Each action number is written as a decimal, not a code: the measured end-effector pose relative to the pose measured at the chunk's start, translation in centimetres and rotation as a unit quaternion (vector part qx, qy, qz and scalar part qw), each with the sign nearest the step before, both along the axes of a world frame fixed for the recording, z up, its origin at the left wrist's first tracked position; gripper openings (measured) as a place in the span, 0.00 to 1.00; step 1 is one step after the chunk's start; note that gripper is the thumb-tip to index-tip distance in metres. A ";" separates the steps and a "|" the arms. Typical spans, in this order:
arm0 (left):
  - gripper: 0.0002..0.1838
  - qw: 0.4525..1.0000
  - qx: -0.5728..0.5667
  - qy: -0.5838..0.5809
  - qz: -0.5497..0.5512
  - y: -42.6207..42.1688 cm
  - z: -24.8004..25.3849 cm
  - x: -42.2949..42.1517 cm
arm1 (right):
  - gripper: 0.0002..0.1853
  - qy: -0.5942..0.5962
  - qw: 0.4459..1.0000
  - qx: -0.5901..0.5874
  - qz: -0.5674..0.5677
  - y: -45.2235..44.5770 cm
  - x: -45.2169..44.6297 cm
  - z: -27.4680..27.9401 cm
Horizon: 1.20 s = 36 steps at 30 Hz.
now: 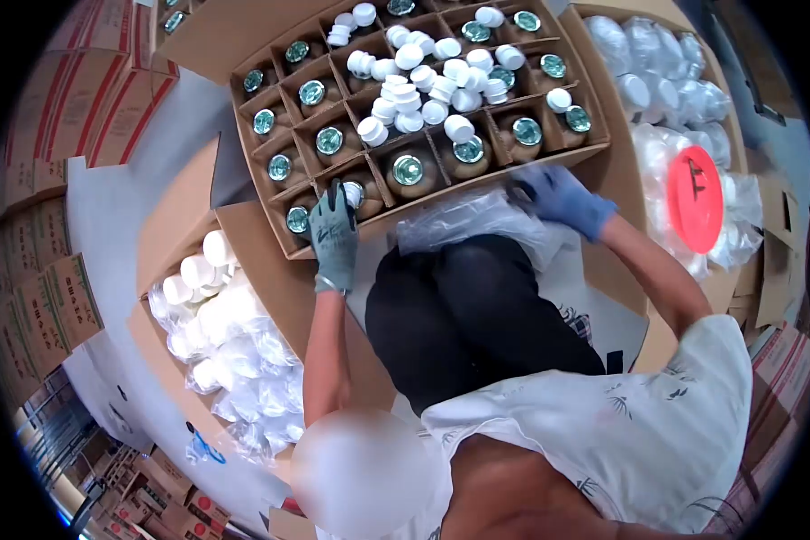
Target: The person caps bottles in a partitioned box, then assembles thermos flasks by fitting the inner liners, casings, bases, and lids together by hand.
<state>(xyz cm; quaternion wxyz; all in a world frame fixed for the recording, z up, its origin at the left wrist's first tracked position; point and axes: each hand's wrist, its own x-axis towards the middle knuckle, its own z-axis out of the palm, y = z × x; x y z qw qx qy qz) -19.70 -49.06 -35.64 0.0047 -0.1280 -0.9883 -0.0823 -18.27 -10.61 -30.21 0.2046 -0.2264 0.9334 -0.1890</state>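
Observation:
A divided cardboard box holds bottles with green, silver-rimmed tops, one per compartment, and a pile of white caps lies over them. My left hand, in a grey-green glove, reaches over the box's near-left edge, its fingers bent at a bottle top in a front compartment. My right hand, in a blue glove, is at the near-right edge beside a crumpled clear plastic bag; its fingertips are blurred, and whether they grip the bag cannot be made out.
An open box at the left holds white containers in clear plastic. Another at the right holds bagged clear items and a red oval piece. Stacked cartons stand at the far left. Blue-handled scissors lie at lower left.

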 end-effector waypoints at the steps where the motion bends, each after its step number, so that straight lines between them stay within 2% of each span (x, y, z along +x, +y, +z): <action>1: 0.30 1.000 0.018 0.000 -0.009 -0.2 -1.1 0.0 | 0.24 0.100 0.986 -0.104 -0.078 -2.2 -1.7 1.0; 3: 0.32 0.997 0.074 -0.014 0.014 0.6 -1.4 -0.9 | 0.29 0.142 0.984 -0.030 -0.104 -5.7 -5.3 -0.3; 4: 0.33 0.994 0.100 -0.024 0.025 0.7 -1.3 -1.1 | 0.29 0.168 0.980 0.002 -0.106 -6.4 -6.9 -5.7; 6: 0.39 0.994 0.033 -0.081 0.066 2.0 -0.3 -1.2 | 0.29 0.131 0.986 0.040 -0.092 -8.2 -7.9 -6.4; 8: 0.41 0.989 -0.038 -0.100 0.105 2.5 -1.5 -1.6 | 0.28 0.187 0.971 -0.078 -0.124 -7.6 -6.3 -4.6; 9: 0.43 0.986 -0.092 -0.108 0.092 3.0 -1.5 -1.8 | 0.27 0.233 0.961 -0.105 -0.102 -7.1 -6.1 -5.0; 10: 0.43 0.985 -0.102 -0.101 0.091 3.4 -1.5 -2.0 | 0.27 0.213 0.963 -0.112 -0.122 -6.7 -6.0 -5.3; 12: 0.43 0.983 -0.131 -0.096 0.087 3.6 -1.3 -1.9 | 0.31 0.255 0.962 -0.066 -0.069 -5.9 -6.6 -7.0; 13: 0.41 0.988 -0.098 -0.085 0.086 2.7 -2.5 -2.5 | 0.32 0.240 0.968 -0.027 -0.070 -6.1 -6.6 -6.9; 14: 0.37 0.986 -0.102 -0.129 0.032 1.5 -3.5 -4.2 | 0.33 0.231 0.970 0.010 -0.073 -6.2 -7.1 -6.8; 16: 0.31 0.975 -0.128 -0.170 0.066 4.2 4.5 -5.6 | 0.38 0.205 0.967 0.130 -0.074 -6.6 -8.1 -6.7; 18: 0.28 0.999 -0.035 0.015 0.007 5.0 3.6 -7.7 | 0.38 0.169 0.970 0.156 -0.075 -7.5 -8.5 -6.0; 19: 0.27 0.994 0.015 0.109 -0.021 5.4 3.0 -9.0 | 0.38 0.217 0.961 0.159 -0.070 -7.8 -8.0 -6.7; 20: 0.26 0.995 0.034 0.088 -0.029 5.8 1.1 -9.9 | 0.38 0.265 0.948 0.162 -0.065 -8.4 -7.0 -7.7; 21: 0.26 0.995 0.052 0.070 -0.038 5.9 -2.2 -10.9 | 0.38 0.315 0.933 0.163 -0.062 -8.8 -6.4 -8.9; 22: 0.25 0.995 0.069 0.051 -0.050 6.6 -2.5 -11.4 | 0.36 0.221 0.964 0.138 -0.048 -8.7 -6.1 -10.0; 23: 0.26 1.000 0.028 0.008 -0.010 6.7 -3.0 -11.2 | 0.35 0.229 0.967 0.095 -0.050 -8.4 -5.3 -11.1; 24: 0.27 0.999 -0.020 0.042 -0.015 7.4 0.0 -10.1 | 0.34 0.236 0.969 0.051 -0.053 -8.1 -4.6 -11.7; 25: 0.28 0.998 0.016 0.055 -0.018 7.8 1.4 -9.0 | 0.33 0.243 0.969 0.016 -0.049 -7.9 -4.4 -11.9; 27: 0.31 0.992 0.072 0.097 -0.034 8.3 2.0 -6.0 | 0.33 0.219 0.973 0.047 -0.057 -8.4 -4.7 -12.2; 28: 0.31 0.995 0.036 0.076 -0.061 8.7 1.8 -4.6 | 0.33 0.205 0.975 0.062 -0.061 -8.9 -4.7 -12.2; 30: 0.29 0.999 -0.015 -0.006 -0.036 9.6 -0.5 -3.2 | 0.34 0.149 0.984 0.079 -0.062 -9.2 -5.0 -11.5; 32: 0.30 0.994 -0.110 0.008 -0.024 11.4 -1.7 -3.0 | 0.34 0.149 0.987 0.059 -0.034 -8.3 -5.4 -11.9; 33: 0.32 0.994 -0.097 0.036 -0.029 11.6 -2.5 -2.9 | 0.32 0.148 0.989 -0.009 -0.021 -7.7 -6.2 -10.8; 34: 0.33 0.994 -0.086 0.061 -0.033 11.6 -3.1 -2.8 | 0.31 0.184 0.981 -0.057 -0.032 -6.9 -6.6 -8.5; 36: 0.34 0.998 -0.032 0.052 -0.023 11.5 -3.4 -3.1 | 0.30 0.313 0.938 -0.060 -0.138 -5.7 -8.3 -6.2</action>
